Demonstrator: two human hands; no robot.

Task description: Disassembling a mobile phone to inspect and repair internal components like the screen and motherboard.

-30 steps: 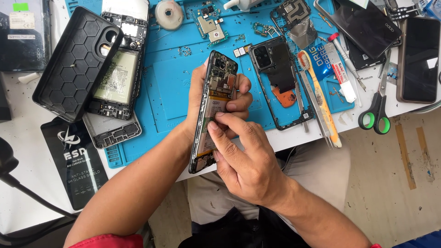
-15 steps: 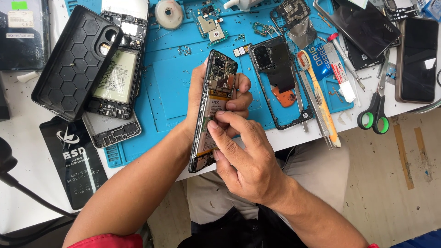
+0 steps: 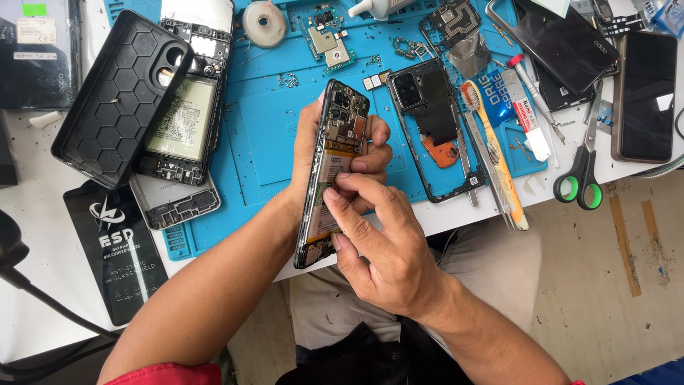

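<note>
An opened smartphone (image 3: 329, 171), back cover off, is gripped upright in the left hand (image 3: 313, 153) while the right hand (image 3: 381, 242) pinches at its battery, above a blue repair mat (image 3: 274, 135) strewn with a toothbrush (image 3: 491, 150) and scissors (image 3: 581, 175).

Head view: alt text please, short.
Left hand grips an opened black smartphone with exposed battery and circuit board over a blue silicone repair mat; right hand fingers press on its battery. Green-handled scissors lie at right.

black packet (image 3: 117, 260): flat, white stripe, bottom left on worktop (image 3: 43, 235)
dark phone screen (image 3: 645, 96): tall, black, far right
blue packet (image 3: 496, 96): small, near toothbrush (image 3: 494, 153)
</note>
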